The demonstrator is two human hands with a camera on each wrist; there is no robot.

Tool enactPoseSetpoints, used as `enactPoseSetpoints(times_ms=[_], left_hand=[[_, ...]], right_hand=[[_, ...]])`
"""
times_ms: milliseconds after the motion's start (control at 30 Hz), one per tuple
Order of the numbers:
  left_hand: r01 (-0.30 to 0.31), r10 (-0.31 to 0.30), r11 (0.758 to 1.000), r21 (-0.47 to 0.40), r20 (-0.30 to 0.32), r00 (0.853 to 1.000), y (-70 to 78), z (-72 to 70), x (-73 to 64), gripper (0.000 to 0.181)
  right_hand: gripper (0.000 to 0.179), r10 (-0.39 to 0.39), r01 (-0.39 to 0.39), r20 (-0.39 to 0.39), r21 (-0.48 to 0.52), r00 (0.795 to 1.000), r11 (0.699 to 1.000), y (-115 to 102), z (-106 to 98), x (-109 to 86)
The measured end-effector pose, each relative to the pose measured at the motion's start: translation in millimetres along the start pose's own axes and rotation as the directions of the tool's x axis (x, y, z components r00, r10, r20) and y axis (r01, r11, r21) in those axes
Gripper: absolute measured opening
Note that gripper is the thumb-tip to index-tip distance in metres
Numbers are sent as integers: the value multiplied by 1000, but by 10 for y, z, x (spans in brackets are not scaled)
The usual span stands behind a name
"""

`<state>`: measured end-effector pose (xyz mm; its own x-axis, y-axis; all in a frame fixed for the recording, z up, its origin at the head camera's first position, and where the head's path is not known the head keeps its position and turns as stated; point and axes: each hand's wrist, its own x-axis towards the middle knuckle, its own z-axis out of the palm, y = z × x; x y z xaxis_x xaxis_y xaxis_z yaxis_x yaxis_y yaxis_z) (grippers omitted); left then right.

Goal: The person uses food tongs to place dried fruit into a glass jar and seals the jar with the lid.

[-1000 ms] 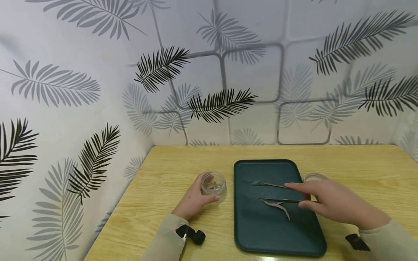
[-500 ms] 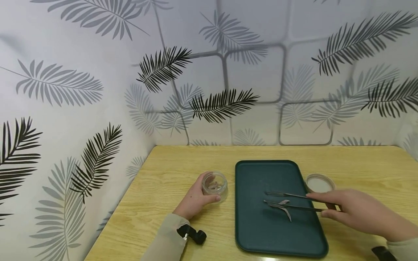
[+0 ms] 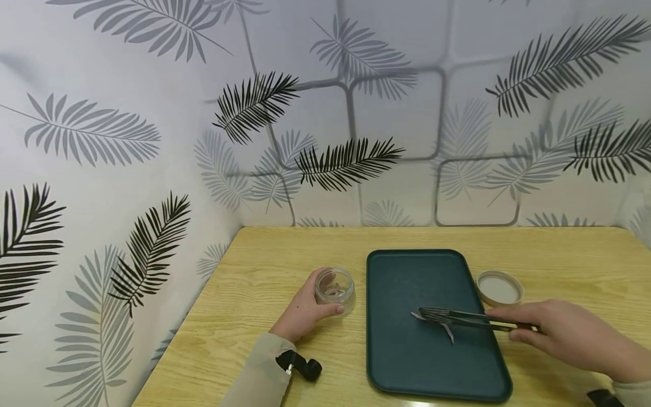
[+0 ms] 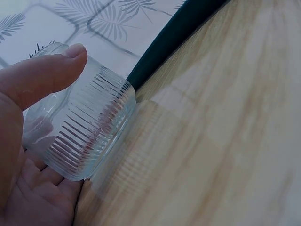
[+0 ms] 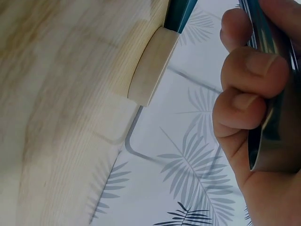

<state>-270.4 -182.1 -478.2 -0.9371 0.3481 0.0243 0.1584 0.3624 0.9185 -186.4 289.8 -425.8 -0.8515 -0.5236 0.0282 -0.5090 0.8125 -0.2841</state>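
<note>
My left hand (image 3: 301, 316) grips a small clear glass jar (image 3: 343, 305) on the table, thumb on the near side. Ribbed glass shows in the left wrist view, and some pinkish-brown pieces (image 3: 333, 291) lie inside. In my right hand (image 3: 572, 334) is a pair of metal tongs (image 3: 480, 320) with fork-like tips, its arms squeezed nearly together. The tips are low over the dark green tray (image 3: 412, 367), at thin greyish-pink strips (image 3: 448, 333) that stick out on both sides of them. My right wrist view shows fingers curled round the rounded handle end of the tongs (image 5: 277, 146).
A round, shallow beige lid (image 3: 500, 287) lies just right of the tray, close beyond my right hand. The tray stands between the two hands on a light wooden table (image 3: 285, 249). A wall with leaf patterns (image 3: 386, 186) rises behind the table.
My right hand has drawn the tongs back to the right, and their spread tips have come together over the strips. The lid is now uncovered. My left hand keeps the jar in place.
</note>
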Motion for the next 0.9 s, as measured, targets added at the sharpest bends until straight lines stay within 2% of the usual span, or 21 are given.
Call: enactPoseSetpoints(times_ms=[300, 433, 667, 900], left_hand=[[5, -5, 1000, -9, 6, 1000, 0, -3, -6, 87], [10, -10, 1000, 3, 0, 1000, 4, -4, -4, 87], [12, -12, 1000, 26, -9, 1000, 9, 0, -5, 88], [12, -11, 1000, 18, -8, 1000, 4, 4, -10, 87]], right_hand=[[44, -10, 10, -14, 9, 1000, 1000, -19, -12, 8], [43, -28, 28, -40, 2, 999, 1000, -46, -36, 27], [42, -17, 18, -51, 21, 999, 1000, -112, -72, 88], [45, -78, 78, -121, -6, 990, 997, -203, -117, 180]])
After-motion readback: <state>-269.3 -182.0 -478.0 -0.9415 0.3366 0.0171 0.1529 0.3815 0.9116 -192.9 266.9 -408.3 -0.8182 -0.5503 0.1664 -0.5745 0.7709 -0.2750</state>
